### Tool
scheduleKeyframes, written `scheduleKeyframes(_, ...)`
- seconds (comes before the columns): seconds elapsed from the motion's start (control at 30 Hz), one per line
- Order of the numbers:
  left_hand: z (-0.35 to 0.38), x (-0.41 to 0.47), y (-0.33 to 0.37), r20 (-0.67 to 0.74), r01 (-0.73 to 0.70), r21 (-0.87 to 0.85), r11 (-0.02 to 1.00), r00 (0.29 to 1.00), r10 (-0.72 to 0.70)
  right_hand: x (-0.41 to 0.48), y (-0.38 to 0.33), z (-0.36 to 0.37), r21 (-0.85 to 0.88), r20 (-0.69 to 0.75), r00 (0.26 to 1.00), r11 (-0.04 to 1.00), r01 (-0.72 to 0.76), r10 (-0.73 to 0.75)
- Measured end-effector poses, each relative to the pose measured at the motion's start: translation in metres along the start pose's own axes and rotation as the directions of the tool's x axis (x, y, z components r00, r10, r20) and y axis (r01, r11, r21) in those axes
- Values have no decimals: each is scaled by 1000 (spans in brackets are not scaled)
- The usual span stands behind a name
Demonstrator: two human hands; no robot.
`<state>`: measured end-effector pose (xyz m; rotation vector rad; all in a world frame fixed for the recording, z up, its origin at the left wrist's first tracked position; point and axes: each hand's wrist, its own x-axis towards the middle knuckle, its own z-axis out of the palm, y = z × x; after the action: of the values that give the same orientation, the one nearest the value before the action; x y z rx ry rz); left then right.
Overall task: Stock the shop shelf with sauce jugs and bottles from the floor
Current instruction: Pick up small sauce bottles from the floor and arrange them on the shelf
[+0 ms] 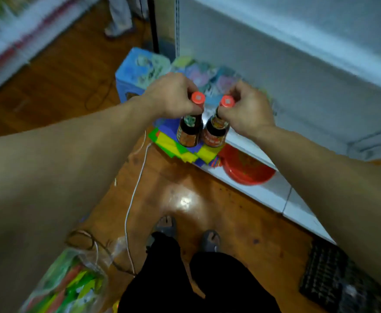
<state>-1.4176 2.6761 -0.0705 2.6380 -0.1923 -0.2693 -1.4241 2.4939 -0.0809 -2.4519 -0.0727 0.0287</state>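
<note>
Two dark sauce bottles with red caps hang side by side in the air over the floor. My left hand (173,96) grips the neck of the left bottle (190,129). My right hand (246,109) grips the neck of the right bottle (215,132). Both bottles carry orange and red labels and nearly touch each other. The white shop shelf (264,195) runs along the right, its low front edge just beyond the bottles and its pale back panel above.
A red plastic basin (248,170) and a stack of coloured paper (176,145) lie on the shelf's bottom board. A blue box (137,73) stands behind. A white cable (130,199) crosses the wooden floor. A plastic bag (72,283) lies bottom left, a black crate (334,279) bottom right. Another person's legs (119,16) stand far back.
</note>
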Motion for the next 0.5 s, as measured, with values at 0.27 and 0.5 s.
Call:
scheduleKeyframes(0.27, -151, -9, 70, -41, -108, 14, 994, 993, 108, 3, -96, -125, -23, -101, 994, 999, 47, -49)
scheduleKeyframes(0.5, -236, -1, 120, 16, -222, 15, 975, 975, 222, 8, -144, -200, 53, -202, 979, 998, 40, -29)
